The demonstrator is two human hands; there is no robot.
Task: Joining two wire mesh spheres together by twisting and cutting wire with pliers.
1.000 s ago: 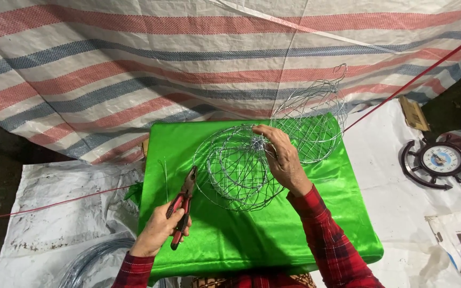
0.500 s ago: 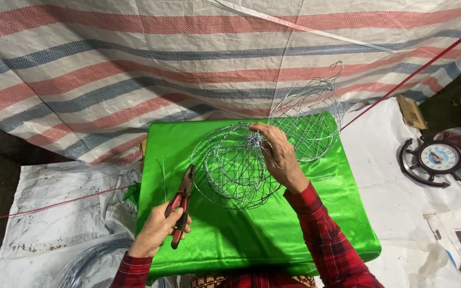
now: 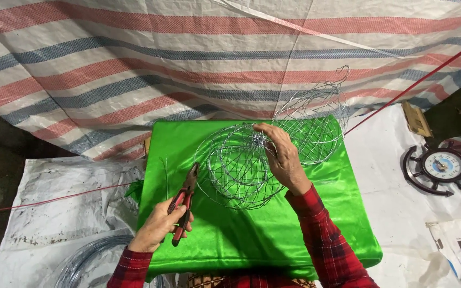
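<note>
Right hand (image 3: 284, 160) lies on top of the round silver wire-mesh basket frame (image 3: 236, 168), fingers pressed together and pinching the wire knot at its upper middle. This frame sits mid-counter on the shiny green satin cloth (image 3: 252, 234) covering the counter. Left hand (image 3: 158, 226) is down at the lower left of the cloth, grip wrapped shut around the red-handled pliers (image 3: 183, 205); pliers nose points up toward the frame's left rim, just beside it, cannot tell if touching. Whether the pliers' tip is parted or not is too small to tell. Both sleeves red plaid.

Second silver wire-mesh basket frame (image 3: 316, 125) stands behind and to the right of the first, overlapping its far edge, with loose wire ends sticking up at the top. It crowds the space beyond the right hand. Thin loose wire piece (image 3: 166, 168) lies on the cloth left of the pliers.

Around: red, white and blue striped tarp (image 3: 134, 64) hangs behind the counter. White plastic sheeting (image 3: 60, 208) on the ground at left, coil of grey wire (image 3: 84, 261) at lower left near the left sleeve. Red cord (image 3: 417, 80) runs diagonally at upper right. Ship's-wheel-shaped dark clock (image 3: 441, 168) lies on the white sheet at right, well apart from the hands.
</note>
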